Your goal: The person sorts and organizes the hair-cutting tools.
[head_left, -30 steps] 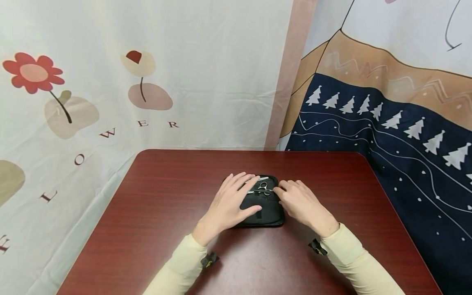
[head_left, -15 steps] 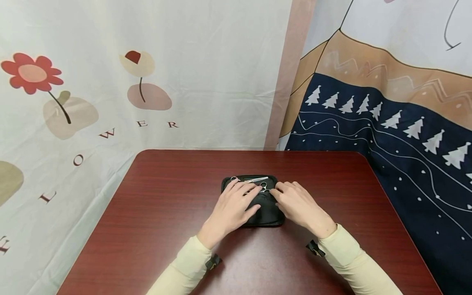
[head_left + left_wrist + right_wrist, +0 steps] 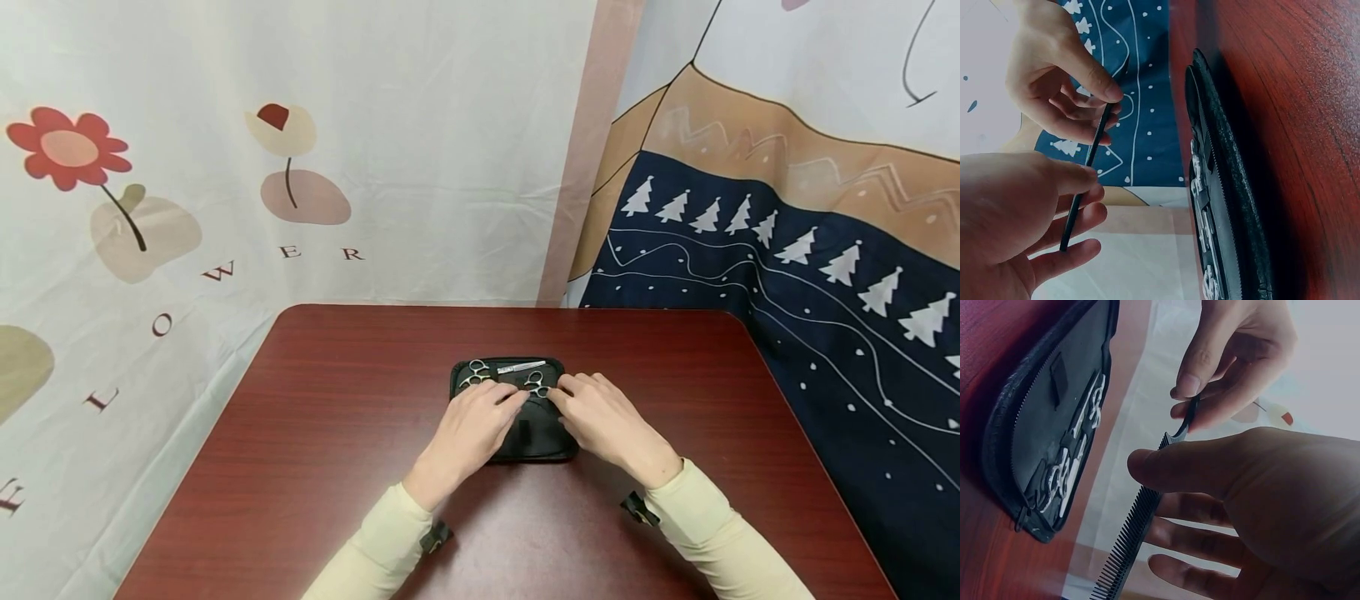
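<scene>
A black comb (image 3: 1132,534) is held between both hands above a black zip case (image 3: 536,442). My left hand (image 3: 467,425) pinches its slim end between thumb and fingers. My right hand (image 3: 607,425) pinches the toothed part, thumb on one side and fingers on the other. Edge-on in the left wrist view, the comb (image 3: 1079,200) shows as a thin dark strip. Inside the case lie silver scissors (image 3: 535,380), more scissors (image 3: 477,367) at its left, and a silver blade (image 3: 521,367) along its far side. My left hand covers part of the case.
The case rests on a reddish-brown table (image 3: 360,375) with rounded far corners. A zip pull (image 3: 1020,519) hangs at one corner of the case. Behind the table hang a pale printed cloth (image 3: 450,167) and a navy-and-tan one (image 3: 712,258).
My left hand's fingers and thumb, spread over the case before, have drawn together on the comb. That hand has lowered toward me, uncovering scissors. My right hand has shifted slightly left.
</scene>
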Demonstrator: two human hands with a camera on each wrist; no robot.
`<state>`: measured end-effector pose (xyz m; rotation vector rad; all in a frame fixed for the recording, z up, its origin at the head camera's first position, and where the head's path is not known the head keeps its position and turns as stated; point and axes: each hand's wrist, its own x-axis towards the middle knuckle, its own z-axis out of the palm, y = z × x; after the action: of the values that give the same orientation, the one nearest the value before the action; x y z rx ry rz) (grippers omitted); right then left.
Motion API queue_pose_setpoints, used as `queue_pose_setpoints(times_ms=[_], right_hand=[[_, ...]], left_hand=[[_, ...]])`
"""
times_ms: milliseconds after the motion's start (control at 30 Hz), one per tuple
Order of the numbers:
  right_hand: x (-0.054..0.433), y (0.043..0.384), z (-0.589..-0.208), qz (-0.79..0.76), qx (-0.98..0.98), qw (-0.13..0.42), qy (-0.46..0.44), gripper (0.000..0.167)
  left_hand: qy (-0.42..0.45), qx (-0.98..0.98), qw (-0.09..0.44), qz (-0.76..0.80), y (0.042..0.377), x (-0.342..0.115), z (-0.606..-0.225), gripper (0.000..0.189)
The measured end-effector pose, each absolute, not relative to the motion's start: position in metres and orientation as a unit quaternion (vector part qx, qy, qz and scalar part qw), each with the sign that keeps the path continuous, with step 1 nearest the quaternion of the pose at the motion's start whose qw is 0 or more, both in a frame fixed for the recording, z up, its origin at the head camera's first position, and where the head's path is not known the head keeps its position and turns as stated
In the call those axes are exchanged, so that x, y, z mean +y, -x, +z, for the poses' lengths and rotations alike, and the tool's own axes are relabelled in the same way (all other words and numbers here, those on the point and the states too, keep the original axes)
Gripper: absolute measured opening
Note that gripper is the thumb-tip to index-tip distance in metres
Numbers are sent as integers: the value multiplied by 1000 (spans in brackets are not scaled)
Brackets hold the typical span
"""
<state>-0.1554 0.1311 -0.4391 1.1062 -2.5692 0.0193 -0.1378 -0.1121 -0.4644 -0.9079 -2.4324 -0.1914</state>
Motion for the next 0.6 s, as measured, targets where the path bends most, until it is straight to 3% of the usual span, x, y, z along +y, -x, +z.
queue_pose_setpoints(times_ms=[233,600], right_hand=[[131,154,-441,4,-905,169,-391,33],[129,152,-443,5,-903,172,-394,27]], left_hand=[[339,-898,277,-44,137,-112,-463,39],[338,-909,243,-38,136,-112,-461,49]])
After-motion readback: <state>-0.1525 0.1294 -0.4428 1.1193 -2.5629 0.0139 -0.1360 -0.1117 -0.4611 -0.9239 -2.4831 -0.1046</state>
